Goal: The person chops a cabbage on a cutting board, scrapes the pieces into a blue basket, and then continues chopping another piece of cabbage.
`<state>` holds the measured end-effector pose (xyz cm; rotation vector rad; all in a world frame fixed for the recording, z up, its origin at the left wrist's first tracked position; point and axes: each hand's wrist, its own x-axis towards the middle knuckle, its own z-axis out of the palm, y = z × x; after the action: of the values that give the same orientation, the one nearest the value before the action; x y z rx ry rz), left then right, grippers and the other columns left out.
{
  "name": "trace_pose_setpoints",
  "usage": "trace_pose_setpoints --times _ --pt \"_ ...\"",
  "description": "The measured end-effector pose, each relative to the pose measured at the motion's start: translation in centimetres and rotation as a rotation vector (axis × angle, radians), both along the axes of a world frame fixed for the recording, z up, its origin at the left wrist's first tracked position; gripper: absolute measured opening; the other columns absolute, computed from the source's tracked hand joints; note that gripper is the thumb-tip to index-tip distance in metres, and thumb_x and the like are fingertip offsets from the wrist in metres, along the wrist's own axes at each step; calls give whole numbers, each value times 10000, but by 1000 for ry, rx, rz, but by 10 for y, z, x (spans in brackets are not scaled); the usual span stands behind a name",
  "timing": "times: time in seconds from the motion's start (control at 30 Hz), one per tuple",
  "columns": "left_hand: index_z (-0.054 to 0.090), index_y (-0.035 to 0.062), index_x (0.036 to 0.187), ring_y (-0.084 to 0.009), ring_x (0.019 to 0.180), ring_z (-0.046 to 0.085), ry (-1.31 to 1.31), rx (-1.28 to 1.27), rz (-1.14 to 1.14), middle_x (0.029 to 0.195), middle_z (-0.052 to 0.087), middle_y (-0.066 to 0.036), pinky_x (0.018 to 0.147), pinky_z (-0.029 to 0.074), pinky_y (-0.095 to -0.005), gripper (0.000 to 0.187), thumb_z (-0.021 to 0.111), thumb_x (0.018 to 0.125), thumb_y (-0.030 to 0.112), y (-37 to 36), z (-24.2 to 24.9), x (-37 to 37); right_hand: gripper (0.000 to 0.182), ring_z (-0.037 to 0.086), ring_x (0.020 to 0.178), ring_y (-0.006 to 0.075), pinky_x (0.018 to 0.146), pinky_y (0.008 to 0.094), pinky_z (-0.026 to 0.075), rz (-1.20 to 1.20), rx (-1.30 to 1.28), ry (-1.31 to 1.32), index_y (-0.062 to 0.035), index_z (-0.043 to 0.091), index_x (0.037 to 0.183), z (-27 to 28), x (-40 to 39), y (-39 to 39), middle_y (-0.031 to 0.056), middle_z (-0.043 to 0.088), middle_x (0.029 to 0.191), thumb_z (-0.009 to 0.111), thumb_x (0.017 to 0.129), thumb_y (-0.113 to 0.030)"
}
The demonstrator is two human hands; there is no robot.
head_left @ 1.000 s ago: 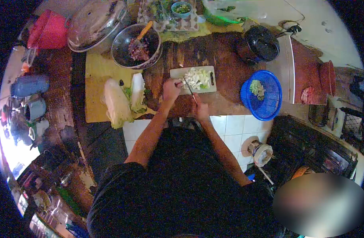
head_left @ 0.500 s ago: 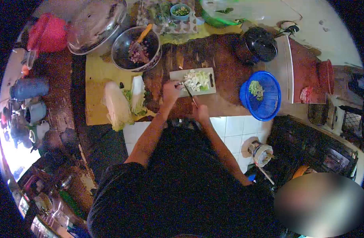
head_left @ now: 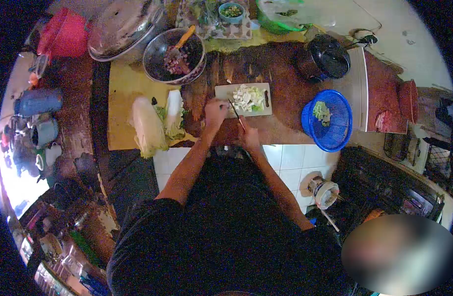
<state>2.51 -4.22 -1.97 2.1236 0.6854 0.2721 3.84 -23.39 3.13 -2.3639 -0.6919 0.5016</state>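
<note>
My right hand [head_left: 248, 136] is wrapped round the handle of a kitchen knife [head_left: 238, 113], its blade pointing up and left over the white cutting board [head_left: 226, 90]. Chopped napa cabbage [head_left: 248, 97] lies heaped on the board to the right of the blade. My left hand [head_left: 215, 112] is closed at the board's lower left corner, close to the blade. Whatever its fingers hold is too small to make out. Left of it, a whole napa cabbage [head_left: 146, 126] and a smaller cut piece of cabbage [head_left: 174, 111] rest on the yellow surface.
A glass bowl [head_left: 148, 64] of purplish chopped pieces with a wooden spatula [head_left: 186, 36] stands back left, near a large metal lid [head_left: 123, 29]. At right are a blue basket [head_left: 342, 123] with chopped greens and a black pot [head_left: 330, 56]. An egg tray [head_left: 239, 32] lies behind.
The view has shifted slightly. The chopped cabbage now sits further right on the board, apart from my left hand, and the blade shows more clearly beside the heap.
</note>
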Motion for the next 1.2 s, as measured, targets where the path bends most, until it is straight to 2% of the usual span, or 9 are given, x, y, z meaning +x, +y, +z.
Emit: trace_pose_setpoints --times 0.1,0.2,0.37,0.5,0.67,0.7,0.77,1.0,1.2 --pt "728 89 824 -348 802 631 -62 146 -50 845 658 -167 728 508 -426 124 671 717 114 3 -18 1 426 580 513 410 501 525 439 -34 51 -40 -146 486 1378 7 -2 3 263 564 631 488 971 -271" --pt "733 108 832 -330 781 634 -166 200 -178 833 668 -148 712 513 -415 130 681 720 149 8 20 1 436 576 533 440 503 536 433 -48 17 -16 -153 482 1381 7 -1 2 275 570 653 496 963 -276" --pt "736 133 810 -322 765 636 -32 169 -144 771 653 -128 696 514 -424 130 704 700 195 8 15 -1 440 567 571 488 504 552 423 -60 6 76 -162 470 1384 9 0 3 286 581 679 508 958 -260" --pt "743 140 790 -322 763 639 -43 250 -76 750 640 -123 679 512 -423 126 718 694 217 4 5 4 437 571 574 484 505 551 420 -53 36 -36 -171 461 1391 5 -1 3 285 577 666 501 964 -259" --pt "751 140 764 -325 763 646 40 84 -16 805 670 -116 680 515 -418 121 731 701 240 3 21 4 432 580 579 468 503 547 416 -60 -75 77 -167 465 1386 35 0 8 276 579 676 508 961 -224" --pt "752 139 759 -324 762 647 50 25 13 812 673 -114 683 516 -416 122 734 701 245 2 23 4 433 580 574 464 503 546 417 -54 -5 27 -163 468 1385 28 -1 6 275 579 676 511 958 -218" --pt "755 143 756 -325 754 649 0 112 -8 809 673 -111 679 518 -417 121 739 703 251 6 23 4 434 579 562 456 504 545 419 -39 136 -73 -154 472 1382 15 -1 6 273 579 674 517 953 -206" --pt "763 153 776 -316 749 649 -72 108 8 802 671 -105 669 518 -413 140 752 722 282 6 16 4 445 580 557 451 516 541 438 -15 -15 -5 -124 473 1381 12 -1 2 274 573 661 526 945 -192" --pt "761 142 813 -300 764 661 66 166 -21 794 678 -104 703 520 -394 145 736 762 275 4 20 2 454 591 567 457 526 553 462 12 104 -123 -168 442 1410 9 0 1 278 581 654 493 961 -217"
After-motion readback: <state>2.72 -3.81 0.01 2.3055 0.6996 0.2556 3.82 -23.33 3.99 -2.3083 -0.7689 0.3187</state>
